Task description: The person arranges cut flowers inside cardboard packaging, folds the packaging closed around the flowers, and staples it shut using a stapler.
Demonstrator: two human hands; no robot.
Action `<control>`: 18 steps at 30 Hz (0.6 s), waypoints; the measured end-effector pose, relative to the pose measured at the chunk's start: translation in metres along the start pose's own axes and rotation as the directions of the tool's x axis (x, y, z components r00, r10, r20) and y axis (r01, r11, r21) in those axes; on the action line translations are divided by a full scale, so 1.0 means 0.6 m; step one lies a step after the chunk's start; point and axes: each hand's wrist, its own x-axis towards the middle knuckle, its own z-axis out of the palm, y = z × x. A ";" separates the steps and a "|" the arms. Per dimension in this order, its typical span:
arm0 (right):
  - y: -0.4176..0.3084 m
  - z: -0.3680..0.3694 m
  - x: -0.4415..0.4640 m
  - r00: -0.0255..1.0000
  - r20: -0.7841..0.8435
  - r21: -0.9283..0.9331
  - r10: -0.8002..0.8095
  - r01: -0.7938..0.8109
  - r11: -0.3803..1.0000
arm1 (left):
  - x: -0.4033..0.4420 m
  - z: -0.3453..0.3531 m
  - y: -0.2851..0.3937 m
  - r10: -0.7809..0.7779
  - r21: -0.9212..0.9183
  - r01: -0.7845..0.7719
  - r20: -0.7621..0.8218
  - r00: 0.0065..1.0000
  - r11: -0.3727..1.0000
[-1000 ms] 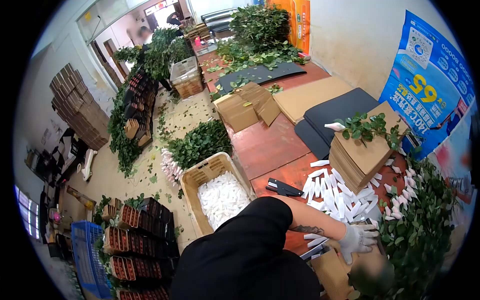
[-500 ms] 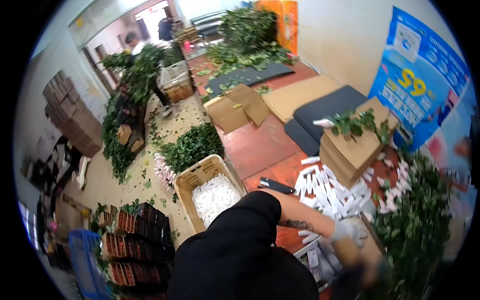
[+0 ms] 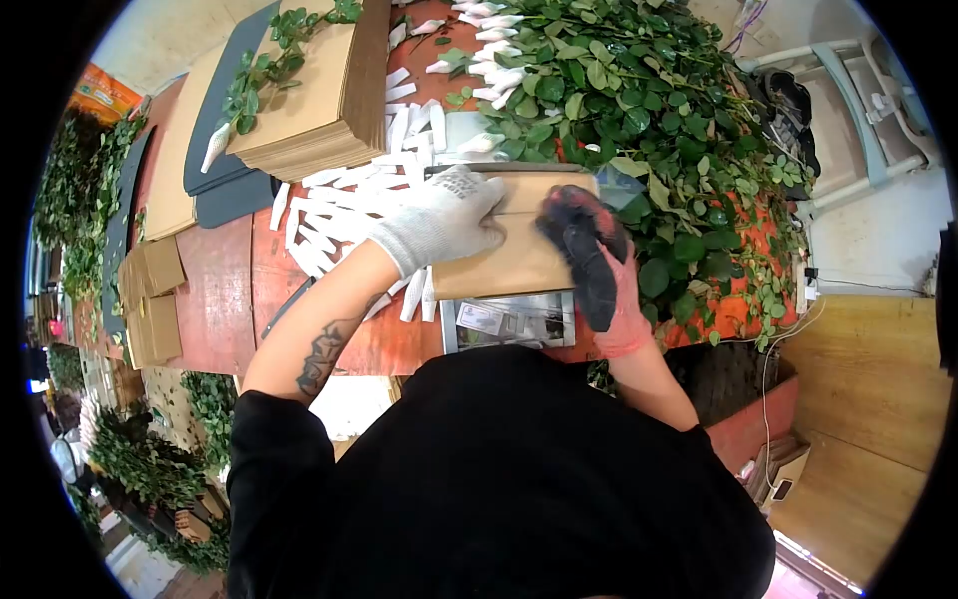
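A brown cardboard sheet [image 3: 519, 265] with a crease across it lies on the red table just in front of me. My left hand [image 3: 449, 218], in a pale grey knit glove, is closed at its left side, fingers curled over the cardboard. At the right edge, my right hand [image 3: 589, 255] wears a black-palmed pink glove; its fingers are bent in against the cardboard and partly hidden. Below the sheet sits a tray with a labelled clear packet [image 3: 509, 321]. White sleeve-like foam nets [image 3: 344, 205] lie scattered beside my left wrist.
A stack of cardboard sheets [image 3: 314, 100] with a netted rose stem [image 3: 254, 90] on top stands at the back left. Leafy rose stems [image 3: 619, 90] with white-netted heads pile up at the back right. A white chair-like frame [image 3: 858, 120] is at far right.
My view has swung right and down to the cardboard. The right hand, blurred before, is now distinct at the sheet's right edge; the left hand rests on its left side.
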 end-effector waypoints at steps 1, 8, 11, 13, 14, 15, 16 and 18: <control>-0.011 -0.002 0.001 0.987 0.017 -0.484 -0.158 0.146 0.863 | 0.004 0.007 -0.011 -0.003 -0.007 0.003 0.006 1.000 1.000; -0.019 -0.045 0.066 0.895 0.444 -0.800 0.033 0.413 -0.435 | 0.017 0.025 -0.029 0.090 0.054 -0.092 0.037 0.995 0.994; -0.016 -0.054 0.087 0.861 0.484 -0.719 0.154 0.492 -0.491 | 0.009 0.037 -0.016 -0.003 0.259 0.001 0.007 1.000 0.966; 0.010 -0.072 0.101 0.766 0.642 -0.667 0.034 0.579 -0.469 | 0.004 0.036 -0.009 0.064 0.355 -0.037 -0.065 0.996 0.934; 0.014 -0.075 0.102 0.763 0.646 -0.665 0.033 0.583 -0.467 | -0.001 0.030 -0.004 0.061 0.358 -0.033 -0.066 0.996 0.933; 0.016 -0.075 0.104 0.785 0.616 -0.664 0.064 0.561 -0.493 | -0.007 0.020 0.003 0.049 0.330 -0.012 -0.105 0.993 0.944; 0.017 -0.073 0.107 0.806 0.584 -0.661 0.095 0.541 -0.520 | -0.010 0.012 0.006 0.035 0.301 0.010 -0.144 0.989 0.954; 0.016 -0.075 0.112 0.822 0.563 -0.699 0.086 0.529 -0.481 | -0.018 0.027 -0.005 0.085 0.309 -0.013 -0.223 0.971 0.951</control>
